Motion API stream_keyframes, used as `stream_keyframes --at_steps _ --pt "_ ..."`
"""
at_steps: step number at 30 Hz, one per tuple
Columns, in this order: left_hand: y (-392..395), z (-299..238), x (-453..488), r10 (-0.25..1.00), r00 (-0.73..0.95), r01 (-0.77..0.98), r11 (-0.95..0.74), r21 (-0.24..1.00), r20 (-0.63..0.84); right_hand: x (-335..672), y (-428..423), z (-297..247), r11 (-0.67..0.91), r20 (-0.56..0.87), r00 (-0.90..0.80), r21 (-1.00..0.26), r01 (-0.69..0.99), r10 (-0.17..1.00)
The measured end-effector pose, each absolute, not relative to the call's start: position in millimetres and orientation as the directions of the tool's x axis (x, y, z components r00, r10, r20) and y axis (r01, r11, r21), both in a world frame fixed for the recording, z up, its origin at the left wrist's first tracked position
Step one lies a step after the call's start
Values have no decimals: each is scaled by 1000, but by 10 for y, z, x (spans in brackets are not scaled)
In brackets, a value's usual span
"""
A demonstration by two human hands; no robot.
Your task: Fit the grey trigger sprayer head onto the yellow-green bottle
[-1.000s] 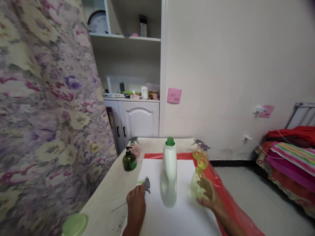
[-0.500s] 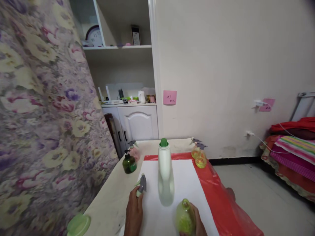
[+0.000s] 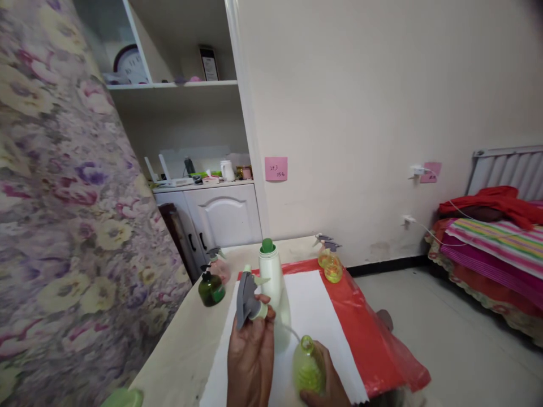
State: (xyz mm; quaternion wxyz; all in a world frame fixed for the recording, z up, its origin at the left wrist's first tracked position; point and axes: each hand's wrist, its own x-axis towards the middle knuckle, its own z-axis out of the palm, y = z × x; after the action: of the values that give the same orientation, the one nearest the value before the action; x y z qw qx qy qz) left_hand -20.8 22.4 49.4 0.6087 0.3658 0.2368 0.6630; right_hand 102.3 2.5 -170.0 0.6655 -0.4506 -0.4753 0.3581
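Two hands are at work over the bench (image 3: 186,345), and we record the scene from the largest item downward. A floral curtain (image 3: 63,186) fills the left side; a white cabinet with shelves (image 3: 212,215) stands against the far wall, and a bed with striped bedding (image 3: 487,237) lies at the right. The bench carries a red plastic sheet (image 3: 365,328) with a white sheet (image 3: 314,316) laid over it. On the white sheet a tall white bottle with a green cap (image 3: 271,277) stands upright. At the far left of the bench stand a dark green pump bottle (image 3: 211,288) and a pink spray bottle (image 3: 220,265); at the far right, two yellow spray bottles (image 3: 331,265), close together.

The left hand (image 3: 250,362) is clamped on a grey spray head (image 3: 248,297), held raised, its thin dip tube trailing down towards the right. The right hand (image 3: 326,384) is closed around a small green bottle (image 3: 307,367), which is upright, uncapped and low at the near edge of the white sheet. The head and the bottle are apart.

We judge the step in hand to be the fitting of the spray head to the open bottle. The next move calls for guiding the tube into the neck, then seating the collar squarely
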Motion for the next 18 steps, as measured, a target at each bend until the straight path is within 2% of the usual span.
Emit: stream_keyframes --at_steps 3,8,15,18 --pt "180 484 -93 973 67 -634 -130 762 222 1020 29 -1656 331 305 256 -941 -65 917" --pt "207 270 -14 976 147 -561 -51 826 160 1024 35 -1654 344 317 261 -937 -64 912" --pt "268 -211 18 964 239 -299 -42 953 117 1107 31 -1661 368 360 206 -930 0 910" --pt "283 -351 12 965 250 -209 -29 977 82 1114 42 -1628 386 373 199 -922 -27 906"
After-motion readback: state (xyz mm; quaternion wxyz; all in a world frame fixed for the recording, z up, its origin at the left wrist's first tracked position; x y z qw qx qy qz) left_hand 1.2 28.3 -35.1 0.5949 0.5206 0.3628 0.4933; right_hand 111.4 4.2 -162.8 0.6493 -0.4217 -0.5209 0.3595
